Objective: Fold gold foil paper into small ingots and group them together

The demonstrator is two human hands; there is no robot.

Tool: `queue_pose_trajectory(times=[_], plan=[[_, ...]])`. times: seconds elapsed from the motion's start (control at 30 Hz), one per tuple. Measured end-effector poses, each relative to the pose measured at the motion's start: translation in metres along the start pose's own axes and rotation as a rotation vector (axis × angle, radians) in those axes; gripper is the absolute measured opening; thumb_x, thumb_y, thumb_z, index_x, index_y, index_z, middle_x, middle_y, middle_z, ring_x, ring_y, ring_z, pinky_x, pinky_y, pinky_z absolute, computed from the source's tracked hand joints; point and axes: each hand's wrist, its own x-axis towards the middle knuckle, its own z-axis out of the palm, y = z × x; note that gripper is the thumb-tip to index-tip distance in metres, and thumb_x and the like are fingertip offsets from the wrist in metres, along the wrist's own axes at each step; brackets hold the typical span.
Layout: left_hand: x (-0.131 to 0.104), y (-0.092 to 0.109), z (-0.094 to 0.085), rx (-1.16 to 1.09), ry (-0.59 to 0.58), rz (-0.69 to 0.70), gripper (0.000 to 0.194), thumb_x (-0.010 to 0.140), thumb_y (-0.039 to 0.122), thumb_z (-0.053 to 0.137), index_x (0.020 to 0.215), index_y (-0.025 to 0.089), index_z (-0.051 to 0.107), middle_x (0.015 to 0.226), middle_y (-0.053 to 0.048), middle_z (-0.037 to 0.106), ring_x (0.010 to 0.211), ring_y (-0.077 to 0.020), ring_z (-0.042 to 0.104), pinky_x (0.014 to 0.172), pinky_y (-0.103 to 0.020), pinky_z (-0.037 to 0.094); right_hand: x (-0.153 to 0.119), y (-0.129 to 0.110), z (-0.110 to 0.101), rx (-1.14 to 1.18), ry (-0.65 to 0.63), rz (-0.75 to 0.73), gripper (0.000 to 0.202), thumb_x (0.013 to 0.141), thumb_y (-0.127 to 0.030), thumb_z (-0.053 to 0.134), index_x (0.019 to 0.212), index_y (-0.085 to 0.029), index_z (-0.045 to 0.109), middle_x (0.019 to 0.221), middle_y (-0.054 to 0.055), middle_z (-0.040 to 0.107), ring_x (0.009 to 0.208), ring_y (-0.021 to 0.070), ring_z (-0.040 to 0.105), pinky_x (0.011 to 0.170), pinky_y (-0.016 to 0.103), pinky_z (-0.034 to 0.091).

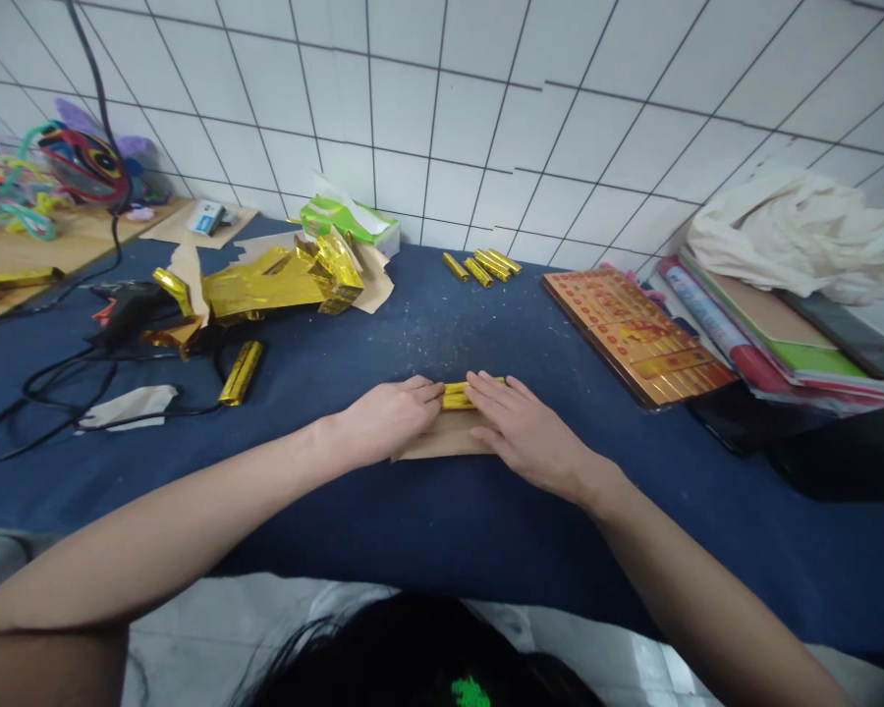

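In front of me, a strip of gold foil on brown backing (449,438) lies on the blue cloth, its far edge formed into a gold roll (456,395). My left hand (394,417) lies flat over the left end of the roll, fingers stretched out and pointing right. Across the right end rests my right hand (523,432), also flat, its thumb spread over the brown backing. Both palms press from above, and the fingers hide the roll's ends. A finished-looking gold tube (242,373) lies to the left, apart from my hands. Several short gold rolls (478,267) sit near the wall.
Crumpled gold foil (280,280) and a green tissue box (350,221) are at the back left. A black glue gun (129,309) with a looping cable (40,378) lies left. To the right are an orange-gold flat box (634,334) and stacked folders (766,324) under white cloth.
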Motion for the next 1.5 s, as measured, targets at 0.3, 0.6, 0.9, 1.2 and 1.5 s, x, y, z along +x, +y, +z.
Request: queue_pose_trajectory(times=[0.3, 0.6, 0.9, 1.2, 1.5], plan=[[0.0, 0.01, 0.008, -0.018, 0.011, -0.098, 0.039, 0.089, 0.024, 0.042, 0.122, 0.002, 0.046, 0.132, -0.019, 0.046, 0.127, -0.0247, 0.037, 0.102, -0.033, 0.034, 0.0, -0.011, 0.009, -0.093, -0.257, 0.119, 0.087, 0.081, -0.066, 0.028, 0.137, -0.001, 0.027, 0.144, 0.022, 0.021, 0.133, 0.0319, 0.02, 0.107, 0.05, 0.021], [-0.004, 0.018, 0.003, -0.271, -0.147, -0.079, 0.087, 0.078, 0.061, 0.046, 0.139, 0.005, 0.02, 0.147, -0.019, 0.016, 0.136, -0.0261, 0.013, 0.109, -0.037, 0.016, -0.001, -0.005, 0.006, -0.068, -0.21, 0.08, 0.081, 0.078, -0.061, 0.043, 0.135, -0.005, 0.031, 0.143, 0.021, 0.028, 0.131, 0.0313, 0.027, 0.105, 0.055, 0.021], [-0.003, 0.007, -0.001, -0.307, -0.106, -0.05, 0.061, 0.083, 0.04, 0.051, 0.133, 0.009, 0.035, 0.144, -0.015, 0.027, 0.135, -0.0232, 0.021, 0.108, -0.035, 0.021, -0.002, -0.004, -0.011, -0.05, -0.003, -0.088, 0.041, 0.074, -0.017, 0.054, 0.114, -0.012, 0.053, 0.116, 0.015, 0.054, 0.106, 0.0264, 0.049, 0.092, 0.044, 0.04], [-0.001, 0.004, -0.003, -0.407, -0.071, -0.078, 0.049, 0.083, 0.034, 0.051, 0.126, 0.012, 0.044, 0.139, -0.014, 0.037, 0.131, -0.0226, 0.03, 0.106, -0.035, 0.026, 0.0, -0.006, -0.001, 0.195, 0.126, -0.083, 0.019, 0.085, -0.018, 0.047, 0.08, -0.017, 0.065, 0.087, 0.007, 0.061, 0.085, 0.0182, 0.054, 0.079, 0.035, 0.047], [0.007, 0.0, -0.003, -0.494, 0.059, -0.094, 0.031, 0.092, 0.024, 0.034, 0.1, 0.016, 0.063, 0.115, -0.006, 0.061, 0.118, -0.017, 0.047, 0.101, -0.032, 0.033, 0.009, 0.003, 0.002, 0.445, -0.006, 0.264, 0.022, 0.084, -0.026, 0.046, 0.071, -0.019, 0.063, 0.073, 0.002, 0.064, 0.073, 0.0165, 0.058, 0.069, 0.031, 0.045]])
